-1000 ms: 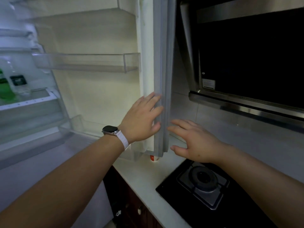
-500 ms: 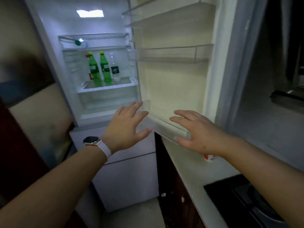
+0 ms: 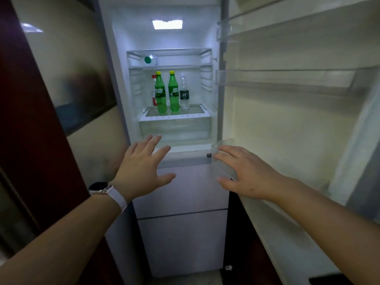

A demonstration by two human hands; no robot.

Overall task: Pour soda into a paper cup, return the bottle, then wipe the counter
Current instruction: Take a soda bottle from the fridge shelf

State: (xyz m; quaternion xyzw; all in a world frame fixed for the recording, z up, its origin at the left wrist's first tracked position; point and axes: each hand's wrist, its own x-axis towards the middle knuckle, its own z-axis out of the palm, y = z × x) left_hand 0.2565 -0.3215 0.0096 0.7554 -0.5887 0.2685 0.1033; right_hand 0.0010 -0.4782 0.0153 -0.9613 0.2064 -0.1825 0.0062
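Observation:
The fridge stands open in front of me. On its lit glass shelf (image 3: pixel 195 113) stand two green soda bottles, one (image 3: pixel 160 92) on the left and one (image 3: pixel 174 91) beside it, with a small clear bottle (image 3: pixel 184 93) to their right. A red-labelled bottle (image 3: pixel 153 97) is half hidden behind the left one. My left hand (image 3: pixel 144 167), with a watch on its wrist, hovers with fingers spread below the shelf. My right hand (image 3: pixel 244 175) is also spread and empty, next to the lowest bin of the open door (image 3: pixel 287 124). No paper cup is in view.
The open door with its clear bins (image 3: pixel 283 79) fills the right side. A bottle with a green cap (image 3: pixel 150 60) lies on the upper shelf. Closed white drawers (image 3: pixel 181 239) are below. A dark red frame (image 3: pixel 30 120) and wall stand on the left.
My view has swung left from the stove and the door edge to face the fridge interior. Both hands came off the door and now hover spread in front of the open compartment.

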